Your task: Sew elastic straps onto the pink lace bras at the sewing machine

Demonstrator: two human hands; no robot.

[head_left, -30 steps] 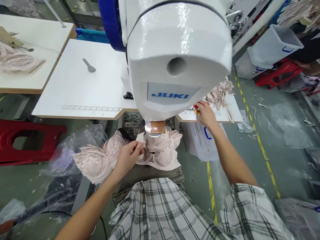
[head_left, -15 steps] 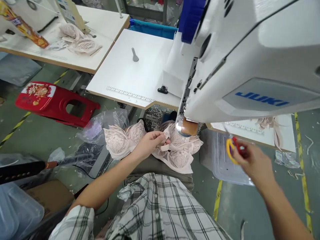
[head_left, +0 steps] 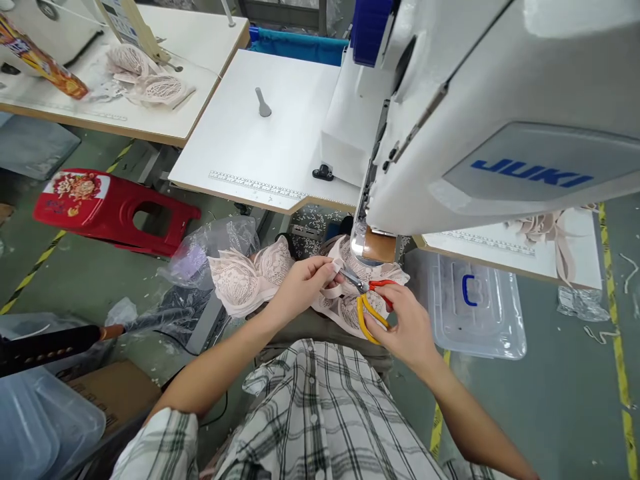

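Note:
My left hand (head_left: 300, 287) pinches an edge of a pale pink lace bra (head_left: 245, 283) that lies over my lap, below the head of a white JUKI sewing machine (head_left: 480, 113). My right hand (head_left: 407, 327) grips small scissors (head_left: 367, 297) with one red and one yellow handle. The blades point left at the pinched fabric edge, right by my left fingertips. More of the bra's lace bunches under the machine's arm.
A white sewing table (head_left: 270, 133) with a printed ruler edge and a grey tool (head_left: 263, 103) lies ahead. Pink straps (head_left: 545, 230) rest at the right. A clear plastic bin (head_left: 475, 307) and a red stool (head_left: 110, 207) stand on the floor. Another table (head_left: 145, 87) carries more lace pieces.
My right hand picked the scissors up from the table's right side and brought them down and left to the fabric held in my left hand. My view swung left.

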